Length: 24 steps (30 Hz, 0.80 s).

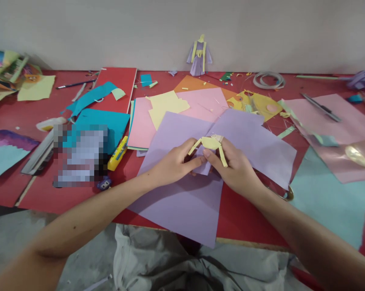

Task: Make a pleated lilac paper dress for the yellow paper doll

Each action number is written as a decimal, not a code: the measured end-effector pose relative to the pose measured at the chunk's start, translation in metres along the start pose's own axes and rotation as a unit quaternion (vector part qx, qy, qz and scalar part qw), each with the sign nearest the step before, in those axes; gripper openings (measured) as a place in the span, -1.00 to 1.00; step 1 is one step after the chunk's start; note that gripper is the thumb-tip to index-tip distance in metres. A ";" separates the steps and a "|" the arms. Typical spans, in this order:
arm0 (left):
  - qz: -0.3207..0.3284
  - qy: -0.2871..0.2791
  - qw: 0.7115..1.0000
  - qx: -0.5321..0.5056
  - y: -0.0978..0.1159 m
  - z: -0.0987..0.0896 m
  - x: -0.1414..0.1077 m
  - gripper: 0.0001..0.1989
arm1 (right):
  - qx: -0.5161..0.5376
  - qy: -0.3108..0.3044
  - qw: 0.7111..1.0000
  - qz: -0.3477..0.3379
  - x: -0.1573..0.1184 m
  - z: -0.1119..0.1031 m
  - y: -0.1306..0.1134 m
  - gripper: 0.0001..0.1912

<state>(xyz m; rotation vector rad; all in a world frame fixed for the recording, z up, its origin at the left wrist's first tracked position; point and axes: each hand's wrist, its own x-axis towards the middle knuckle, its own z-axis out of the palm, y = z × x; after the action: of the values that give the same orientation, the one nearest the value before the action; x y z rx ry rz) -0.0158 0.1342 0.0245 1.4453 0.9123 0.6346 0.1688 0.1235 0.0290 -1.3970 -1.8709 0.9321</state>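
Bare forearms (99,213) | left hand (177,162) + right hand (236,166) | grip pinching seemingly folded yellow-lilac paper figure (211,142)

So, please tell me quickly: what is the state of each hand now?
Left hand: closed, holding one side of the purple and yellow paper piece.
Right hand: closed, holding the same piece, thumb on top.

I think this is a place for paper craft: purple sheets (182,210) lie near on the red table (240,218), and a paper figure (198,60) stands far by the wall (109,32).
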 end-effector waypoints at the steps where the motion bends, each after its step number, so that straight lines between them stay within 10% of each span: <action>1: 0.000 0.000 1.000 0.001 0.000 0.000 0.000 -0.76 | -0.002 0.002 1.000 0.000 0.000 0.000 0.000 -0.78; 24: 0.015 -0.001 1.000 0.028 0.000 -0.001 -0.001 -0.81 | -0.007 0.004 1.000 -0.010 0.000 0.000 0.003 -0.76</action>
<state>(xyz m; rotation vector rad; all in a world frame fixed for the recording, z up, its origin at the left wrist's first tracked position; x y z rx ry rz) -0.0167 0.1342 0.0250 1.5110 0.9146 0.6341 0.1699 0.1240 0.0264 -1.3856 -1.8865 0.9031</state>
